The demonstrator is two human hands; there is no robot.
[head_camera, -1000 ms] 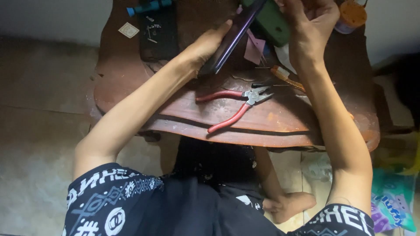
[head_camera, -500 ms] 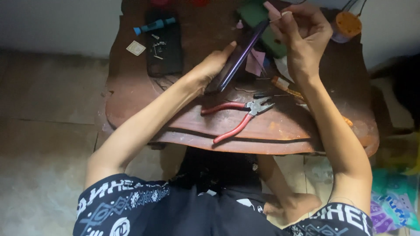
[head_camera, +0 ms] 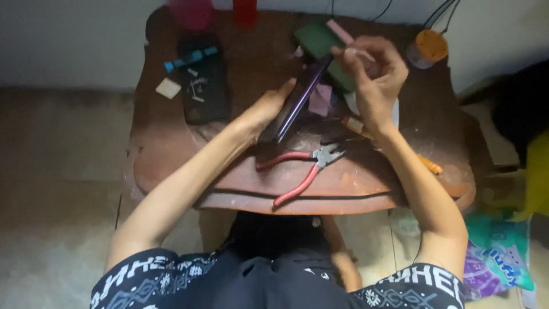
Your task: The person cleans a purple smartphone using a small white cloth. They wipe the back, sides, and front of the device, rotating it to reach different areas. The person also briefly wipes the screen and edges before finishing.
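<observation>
Over a worn, rounded brown wooden table (head_camera: 171, 171), the left hand (head_camera: 266, 111) props a thin dark purple slab, seemingly a phone (head_camera: 297, 100), tilted up on its edge, fingers closed along its back. The right hand (head_camera: 374, 80) pinches a small pink strip (head_camera: 341, 31) just beside the slab's upper end. Red-handled pliers (head_camera: 306, 166) lie near the table's front edge, and a black phone case (head_camera: 203, 80) rests to the left.
</observation>
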